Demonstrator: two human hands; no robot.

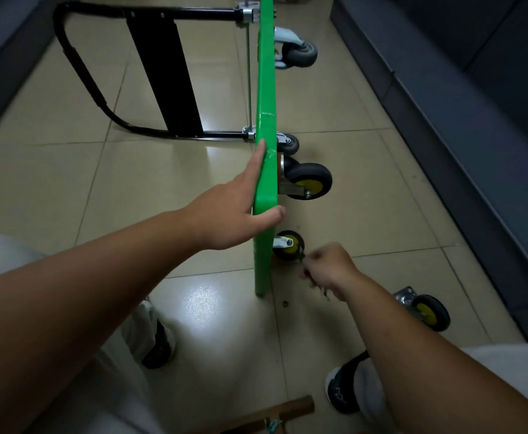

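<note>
Closest in, the left forearm (84, 292) is being held out across the lower left of the view, above a pale trouser leg and a dark shoe (159, 349) on the tiled floor (53, 189). Further off on the left, the cart's black handle (78, 64) is being seen sticking out sideways from the far end of the deck.

And there it is, centre stage: the green platform (266, 89) is being stood on its long edge on the tiles, running straight away from the camera. It is being steadied by the left grip (234, 211), which is grasping the top edge, with fingers laid straight along the left face and the thumb hooked over onto the wheel side.

On that right face four casters are being shown. A grey caster (298, 53) is up at the far end, with a second grey one (287, 144) lower down. A large yellow-hubbed caster (308, 181) is just beyond the thumb, and a small yellow-hubbed caster (289, 245) is low at the near end.

The right grip (328, 266) is being held just beside that small caster, clenched around a small dark tool (323, 292) too blurred to be identified. A tiny nut (285, 303) is lying on the tiles by the platform's near corner.

Farther right, a loose caster (428, 311) with a yellow hub is lying on the floor, well apart from the platform, near the dark furniture (475, 120) along the right side.
</note>
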